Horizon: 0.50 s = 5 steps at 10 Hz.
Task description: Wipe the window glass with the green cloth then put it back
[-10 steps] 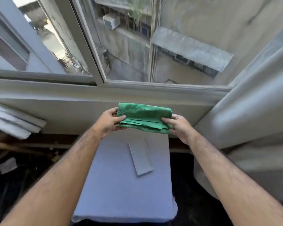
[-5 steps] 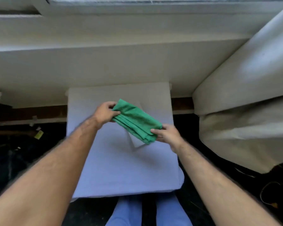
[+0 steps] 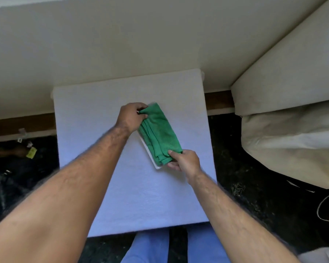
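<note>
The folded green cloth (image 3: 160, 132) lies diagonally on a small white tray (image 3: 153, 161), which rests on the white-covered table (image 3: 106, 168). My left hand (image 3: 130, 116) pinches the cloth's far end. My right hand (image 3: 185, 161) pinches its near end, fingers curled under the edge. The cloth covers most of the tray; only the tray's near-left rim shows. The window glass is out of view.
A cream wall (image 3: 122, 44) rises behind the table. A pale curtain or cushion mass (image 3: 289, 114) fills the right side. Dark floor (image 3: 17, 177) with small scraps lies left, a white cable (image 3: 320, 207) at far right. My blue-trousered legs (image 3: 150, 247) stand below the table edge.
The view has tilted down from the window to the table. Both hands have lowered the cloth from the sill height onto the small tray, turning it diagonal.
</note>
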Motion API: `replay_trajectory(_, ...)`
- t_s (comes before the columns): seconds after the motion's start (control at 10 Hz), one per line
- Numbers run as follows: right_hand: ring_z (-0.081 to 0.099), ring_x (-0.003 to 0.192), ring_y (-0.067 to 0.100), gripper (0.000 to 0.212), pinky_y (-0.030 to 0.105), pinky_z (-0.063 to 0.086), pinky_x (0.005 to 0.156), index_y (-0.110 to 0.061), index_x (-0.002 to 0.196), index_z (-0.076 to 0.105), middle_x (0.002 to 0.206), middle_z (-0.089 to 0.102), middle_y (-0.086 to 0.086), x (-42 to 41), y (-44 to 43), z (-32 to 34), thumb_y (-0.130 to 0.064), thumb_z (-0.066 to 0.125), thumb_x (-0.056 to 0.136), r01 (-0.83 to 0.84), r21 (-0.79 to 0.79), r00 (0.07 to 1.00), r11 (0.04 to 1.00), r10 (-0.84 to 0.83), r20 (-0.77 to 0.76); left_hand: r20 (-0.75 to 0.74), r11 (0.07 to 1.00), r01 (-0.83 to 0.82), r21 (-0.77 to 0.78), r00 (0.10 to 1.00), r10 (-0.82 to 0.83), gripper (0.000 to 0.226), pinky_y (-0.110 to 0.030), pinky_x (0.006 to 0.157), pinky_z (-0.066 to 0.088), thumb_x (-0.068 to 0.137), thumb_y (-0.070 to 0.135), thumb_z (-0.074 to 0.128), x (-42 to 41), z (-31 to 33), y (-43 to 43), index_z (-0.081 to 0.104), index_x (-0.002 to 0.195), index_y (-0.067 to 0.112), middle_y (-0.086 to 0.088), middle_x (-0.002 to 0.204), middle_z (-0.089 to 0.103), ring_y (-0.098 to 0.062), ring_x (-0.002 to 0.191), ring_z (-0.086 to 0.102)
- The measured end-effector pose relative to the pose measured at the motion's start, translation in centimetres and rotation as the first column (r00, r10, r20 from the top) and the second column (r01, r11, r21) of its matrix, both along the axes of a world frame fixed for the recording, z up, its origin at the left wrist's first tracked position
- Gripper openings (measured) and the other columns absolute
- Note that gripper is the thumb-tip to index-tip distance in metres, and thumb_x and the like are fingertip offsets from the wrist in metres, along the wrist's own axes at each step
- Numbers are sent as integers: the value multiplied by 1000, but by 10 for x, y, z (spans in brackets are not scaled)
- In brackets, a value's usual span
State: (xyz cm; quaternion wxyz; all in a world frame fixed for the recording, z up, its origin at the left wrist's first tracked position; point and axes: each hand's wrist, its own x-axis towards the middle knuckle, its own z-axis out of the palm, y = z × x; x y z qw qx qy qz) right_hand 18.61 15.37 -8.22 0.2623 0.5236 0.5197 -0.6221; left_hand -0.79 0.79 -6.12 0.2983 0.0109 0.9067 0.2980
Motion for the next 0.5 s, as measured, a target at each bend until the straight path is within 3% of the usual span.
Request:
replay_trajectory(0.1, 84, 76, 27, 30, 43, 70, 86, 1, 109, 77, 86, 85, 15, 1, 2, -6, -25, 80, 97, -110, 81, 993, 991, 106, 52, -31, 988, 88, -126, 995, -93, 40, -35, 101, 55, 95, 12, 70, 3, -11, 6, 69, 135, 19, -7, 132, 72, -25, 115, 67)
replay_trajectory(0.2, 80, 62, 24, 40, 41, 70, 77, -3, 94, 77, 73, 81, 9, -1, 9, -6, -43, 78, 96, -326, 200, 943, 924, 302, 139, -113, 921, 202, -333, 961, -252, 37, -37, 82, 55, 97, 15, 65, 9, -14, 6, 67, 134, 21, -6, 124, 71, -28, 111, 65)
replay_trajectory(0.3, 59, 57, 17, 54, 27, 46, 55, -16, 74, 63, 68, 65, -3, -12, 15, 9, -67, 70, 91, -561, 336, 826, 756, 487, 283, -180, 889, 211, -407, 936, -304, 36, -40, 85, 51, 96, 14, 65, 13, -5, 4, 66, 132, 17, -7, 126, 66, -29, 113, 60)
replay_trajectory(0.4, 52, 64, 17, 57, 26, 29, 52, -19, 77, 54, 77, 61, -2, -25, 26, 31, -73, 60, 95, -637, 512, 761, 576, 576, 298, -230, 918, 147, -367, 942, -243, 44, -46, 102, 48, 98, 16, 64, 17, 13, -3, 57, 142, 15, -8, 143, 59, -29, 128, 55)
replay_trajectory(0.5, 62, 90, 23, 45, 29, 39, 63, -18, 102, 60, 97, 66, 0, -43, 40, 60, -62, 58, 101, -604, 683, 676, 410, 718, 166, -259, 937, 152, -314, 936, -239, 50, -49, 114, 42, 103, 26, 59, 17, 40, -9, 49, 149, 11, -8, 153, 53, -28, 139, 49)
